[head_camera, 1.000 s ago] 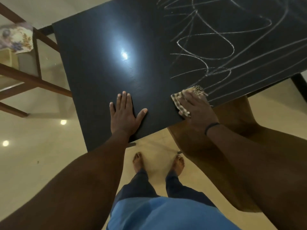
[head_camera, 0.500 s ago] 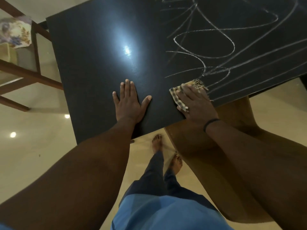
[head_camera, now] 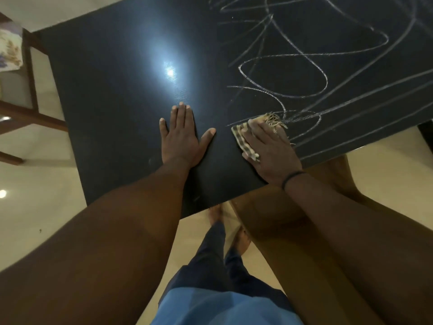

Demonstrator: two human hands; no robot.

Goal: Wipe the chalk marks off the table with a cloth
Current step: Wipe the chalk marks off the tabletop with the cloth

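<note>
A black table [head_camera: 112,90] fills the upper view. White chalk marks [head_camera: 304,73] loop across its right half; the left half is bare and shiny. My right hand [head_camera: 269,151] lies flat with straight fingers on a checked, fringed cloth [head_camera: 243,141], pressing it onto the table at the lower left end of the scribbles, near the front edge. Most of the cloth is hidden under the hand. My left hand [head_camera: 182,139] rests palm down with fingers spread on the bare table, to the left of the cloth.
A wooden chair frame [head_camera: 30,113] with a floral cushion [head_camera: 9,50] stands at the left beside the table. A brown wooden table leg [head_camera: 281,221] runs down under the front edge. My bare feet [head_camera: 241,240] stand on the glossy beige floor [head_camera: 35,207].
My right hand has pushed the cloth a little way up and left along the edge of the scribbles. My left hand has slid farther onto the table. My feet have shifted closer together.
</note>
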